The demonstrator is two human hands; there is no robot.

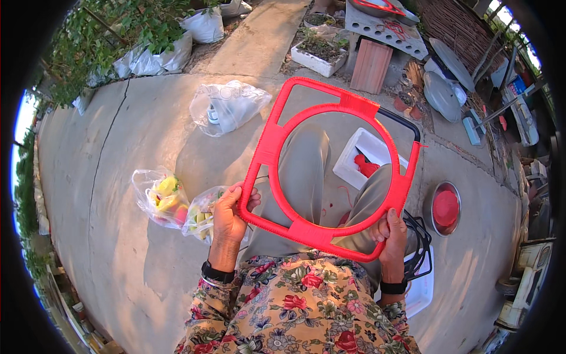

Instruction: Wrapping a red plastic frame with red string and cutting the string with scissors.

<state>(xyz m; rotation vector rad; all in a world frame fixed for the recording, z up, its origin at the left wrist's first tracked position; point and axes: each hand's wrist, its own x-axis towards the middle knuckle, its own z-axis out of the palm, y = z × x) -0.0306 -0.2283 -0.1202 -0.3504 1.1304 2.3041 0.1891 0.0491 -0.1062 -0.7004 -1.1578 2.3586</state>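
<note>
Above my lap I hold a rounded square frame (270, 151) with a ring inside it, tilted, and wrapped almost all over in red cord. Its far right corner (407, 122) shows bare black, and a short loose red end sticks out below that corner. My left hand (230, 207) is closed on the near left corner, thumb on top. My right hand (392, 236) grips the near right corner, its fingers partly hidden beneath. Through the ring I see my grey trouser legs (303, 168).
A white foam box (352, 154) holds red material (366, 167). On the right stand a steel bowl (432, 223) with red contents and black frames (420, 251) by a white tray (425, 289). Clear plastic bags (158, 197) with colourful contents lie left; another bag (233, 109) lies ahead.
</note>
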